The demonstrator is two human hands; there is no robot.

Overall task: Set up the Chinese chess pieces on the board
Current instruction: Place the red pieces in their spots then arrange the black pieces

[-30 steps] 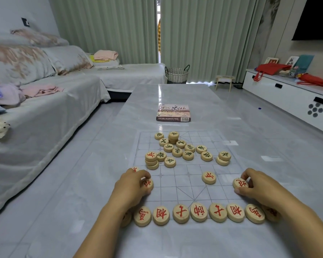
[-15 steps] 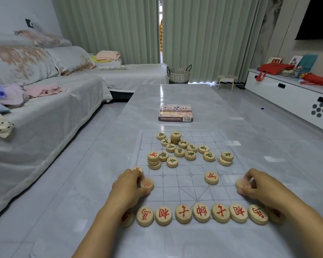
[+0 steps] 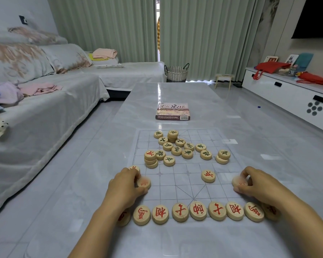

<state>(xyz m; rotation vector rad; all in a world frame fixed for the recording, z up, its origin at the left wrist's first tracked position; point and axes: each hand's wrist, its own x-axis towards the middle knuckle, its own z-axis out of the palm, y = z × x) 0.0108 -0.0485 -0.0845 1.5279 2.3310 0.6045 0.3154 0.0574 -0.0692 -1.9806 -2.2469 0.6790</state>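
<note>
the fingers [image 3: 137, 175] of my left hand [image 3: 126, 189] curl round the left red piece [image 3: 144, 182], low over the board [image 3: 186, 187] near its left edge. my right hand [image 3: 257, 185] pinches the right red piece [image 3: 239, 181] near the opposite edge. both pieces are blurred, so i can't read them or tell whether they touch down. outward, the near row [image 3: 198, 210] of nine red pieces looks finished. one red soldier [image 3: 208, 175] sits on its line, another red piece [image 3: 133, 167] peeks out behind my left knuckles, and a short stack [image 3: 150, 159] topped in red lies beside the dark-lettered pile [image 3: 176, 146] on the far half. i'd say red is well over half placed; the dark side is not begun.
</note>
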